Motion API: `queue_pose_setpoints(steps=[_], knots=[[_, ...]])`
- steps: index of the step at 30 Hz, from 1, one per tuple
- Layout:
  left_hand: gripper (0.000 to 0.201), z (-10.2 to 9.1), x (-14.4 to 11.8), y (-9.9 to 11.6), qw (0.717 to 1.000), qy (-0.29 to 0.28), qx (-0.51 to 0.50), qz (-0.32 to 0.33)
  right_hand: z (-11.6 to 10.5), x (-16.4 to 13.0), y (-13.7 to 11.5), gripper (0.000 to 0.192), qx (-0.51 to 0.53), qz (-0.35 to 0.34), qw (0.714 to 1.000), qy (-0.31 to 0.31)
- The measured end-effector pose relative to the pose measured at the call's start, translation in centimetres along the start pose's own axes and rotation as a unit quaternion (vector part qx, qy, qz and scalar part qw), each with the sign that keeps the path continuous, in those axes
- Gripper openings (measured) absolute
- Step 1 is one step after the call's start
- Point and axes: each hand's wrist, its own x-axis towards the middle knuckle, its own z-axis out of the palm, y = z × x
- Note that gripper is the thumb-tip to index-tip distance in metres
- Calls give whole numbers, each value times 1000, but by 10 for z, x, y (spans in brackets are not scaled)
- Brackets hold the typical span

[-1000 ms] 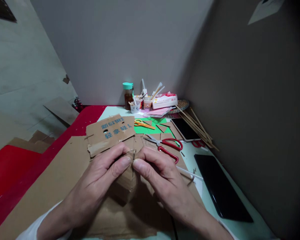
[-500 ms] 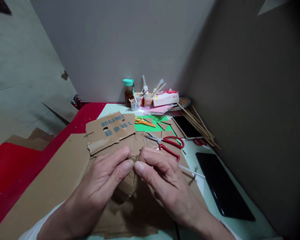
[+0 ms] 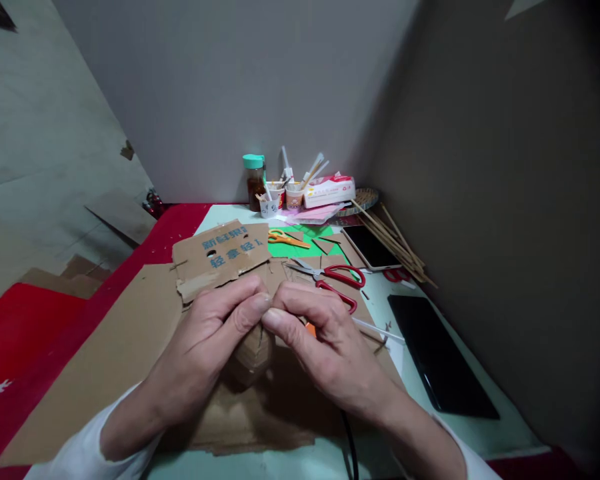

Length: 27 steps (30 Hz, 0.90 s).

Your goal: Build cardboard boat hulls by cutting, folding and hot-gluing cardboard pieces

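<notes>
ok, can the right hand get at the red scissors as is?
Probably yes. The red scissors lie uncovered just beyond the right hand, but that hand and the left hand pinch a small cardboard piece.

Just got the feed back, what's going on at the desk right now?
A person is working a small folded cardboard piece with both hands over a big cardboard sheet. The left hand and right hand meet at their thumb tips, pinching its top edge. A printed cardboard flap lies just behind the hands. The red scissors, the orange scissors on green paper, the bamboo sticks and two dark phones lie to the right, none held.
</notes>
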Motion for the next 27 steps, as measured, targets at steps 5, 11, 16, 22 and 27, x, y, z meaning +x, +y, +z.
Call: queue_pose_setpoints(steps=[5, 11, 16, 22, 27], knots=[[36, 6, 1, 3, 999, 19, -31, -11, 0, 2, 1, 27, -5, -34, 999, -25], [37, 9, 1, -1, 997, 36, -65, -23, -1, 2, -1, 36, 37, 13, 999, -17], [38, 7, 2, -4, 997, 58, -40, -13, -2, 1, -2, 26, 20, 34, 999, -18], [37, 10, 2, -7, 996, 86, -32, -9, 7, -1, -1, 18, 28, 77, 996, -19], [37, 13, 2, -8, 995, 98, -35, 6, 14, -3, -1, 20, 34, 73, 997, -2]])
